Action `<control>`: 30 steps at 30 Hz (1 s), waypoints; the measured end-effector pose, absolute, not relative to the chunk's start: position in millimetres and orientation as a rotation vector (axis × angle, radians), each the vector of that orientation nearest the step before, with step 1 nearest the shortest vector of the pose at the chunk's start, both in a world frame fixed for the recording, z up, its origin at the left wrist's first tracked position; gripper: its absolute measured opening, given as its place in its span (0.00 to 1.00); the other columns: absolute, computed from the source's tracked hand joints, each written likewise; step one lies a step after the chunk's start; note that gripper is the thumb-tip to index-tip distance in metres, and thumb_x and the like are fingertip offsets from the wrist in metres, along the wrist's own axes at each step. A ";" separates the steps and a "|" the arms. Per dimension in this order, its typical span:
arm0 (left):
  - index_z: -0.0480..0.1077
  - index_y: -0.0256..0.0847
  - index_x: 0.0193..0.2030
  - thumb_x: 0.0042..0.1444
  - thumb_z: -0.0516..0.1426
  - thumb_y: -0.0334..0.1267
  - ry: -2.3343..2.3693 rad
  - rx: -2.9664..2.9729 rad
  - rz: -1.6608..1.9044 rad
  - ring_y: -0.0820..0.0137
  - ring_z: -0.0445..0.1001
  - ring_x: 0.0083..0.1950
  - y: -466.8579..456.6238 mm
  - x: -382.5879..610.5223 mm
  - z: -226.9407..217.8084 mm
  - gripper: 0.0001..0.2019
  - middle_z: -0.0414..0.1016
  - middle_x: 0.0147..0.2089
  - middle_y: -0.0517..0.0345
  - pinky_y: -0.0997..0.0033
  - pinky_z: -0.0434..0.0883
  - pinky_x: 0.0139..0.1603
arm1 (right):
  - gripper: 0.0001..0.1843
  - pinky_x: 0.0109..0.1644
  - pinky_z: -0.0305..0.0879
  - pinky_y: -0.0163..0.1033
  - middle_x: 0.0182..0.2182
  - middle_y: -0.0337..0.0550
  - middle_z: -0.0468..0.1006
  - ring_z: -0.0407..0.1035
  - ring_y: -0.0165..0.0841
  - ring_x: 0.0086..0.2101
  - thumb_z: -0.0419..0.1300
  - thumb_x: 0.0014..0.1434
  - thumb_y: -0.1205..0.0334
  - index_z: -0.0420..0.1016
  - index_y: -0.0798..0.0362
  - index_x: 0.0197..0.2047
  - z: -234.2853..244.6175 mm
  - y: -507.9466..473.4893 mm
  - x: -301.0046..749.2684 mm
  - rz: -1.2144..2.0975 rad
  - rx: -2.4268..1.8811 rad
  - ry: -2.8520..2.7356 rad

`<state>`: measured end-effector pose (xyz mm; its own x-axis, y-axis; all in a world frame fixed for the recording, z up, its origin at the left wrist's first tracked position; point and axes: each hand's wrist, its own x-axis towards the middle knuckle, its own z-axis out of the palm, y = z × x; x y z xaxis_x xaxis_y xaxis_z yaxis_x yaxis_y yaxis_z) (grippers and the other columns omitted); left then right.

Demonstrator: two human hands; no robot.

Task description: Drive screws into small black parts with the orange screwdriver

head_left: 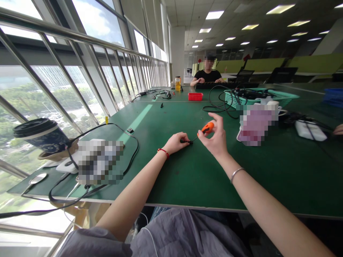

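My right hand [215,137] is closed round the orange and black handle of a screwdriver [207,127], its index finger lifted away. The thin shaft slants down to the left, and its tip meets a small black piece [190,142] just above the green table [171,185]. My left hand [175,142], with a red string bracelet at the wrist, pinches that black piece from the left. What the black piece is I cannot make out; the fingers partly cover it.
A red tray [195,96] and a turquoise basket [284,95] with black cables stand farther back. A phone [254,125] lies right. At left are a lidded cup [40,134] and looping cables [136,150]. A person [208,75] sits at the far end; another hand [338,130] shows far right.
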<state>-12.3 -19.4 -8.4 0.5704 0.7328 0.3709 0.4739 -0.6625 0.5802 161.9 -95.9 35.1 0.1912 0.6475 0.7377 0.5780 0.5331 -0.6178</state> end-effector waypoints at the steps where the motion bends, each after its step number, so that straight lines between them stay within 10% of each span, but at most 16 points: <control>1: 0.71 0.37 0.30 0.50 0.59 0.32 0.971 2.383 0.842 0.72 0.71 0.35 -20.1 -12.1 -7.8 0.02 0.73 0.32 0.58 0.72 0.69 0.40 | 0.33 0.30 0.63 0.35 0.29 0.35 0.70 0.66 0.29 0.25 0.61 0.47 0.57 0.59 0.51 0.56 35.2 -95.2 162.6 0.048 -1.110 -1.449; 10: 0.71 0.37 0.30 0.50 0.59 0.31 0.968 2.368 0.839 0.71 0.72 0.36 -21.7 -11.4 -5.2 0.01 0.73 0.33 0.58 0.71 0.69 0.41 | 0.12 0.28 0.59 0.34 0.16 0.30 0.61 0.59 0.27 0.19 0.57 0.52 0.54 0.71 0.51 0.37 38.1 -98.6 161.8 0.107 -1.217 -1.477; 17: 0.71 0.37 0.29 0.50 0.59 0.32 0.970 2.372 0.838 0.72 0.71 0.35 -20.9 -11.9 -6.7 0.01 0.72 0.32 0.59 0.72 0.69 0.40 | 0.35 0.32 0.64 0.36 0.31 0.36 0.70 0.65 0.29 0.26 0.61 0.47 0.57 0.57 0.51 0.58 33.7 -93.2 162.8 0.060 -1.028 -1.459; 25: 0.71 0.37 0.29 0.50 0.59 0.31 0.978 2.362 0.835 0.72 0.71 0.36 -22.6 -11.6 -4.6 0.01 0.73 0.32 0.59 0.72 0.69 0.41 | 0.12 0.28 0.58 0.34 0.16 0.31 0.64 0.59 0.28 0.18 0.57 0.53 0.52 0.71 0.50 0.36 36.8 -98.4 161.6 0.095 -1.215 -1.523; 30: 0.71 0.37 0.29 0.50 0.59 0.32 0.971 2.365 0.839 0.72 0.71 0.35 -21.3 -11.3 -6.0 0.01 0.72 0.32 0.59 0.72 0.69 0.40 | 0.26 0.34 0.64 0.37 0.29 0.37 0.69 0.64 0.29 0.26 0.59 0.49 0.58 0.64 0.51 0.52 33.9 -94.6 163.4 0.029 -1.058 -1.509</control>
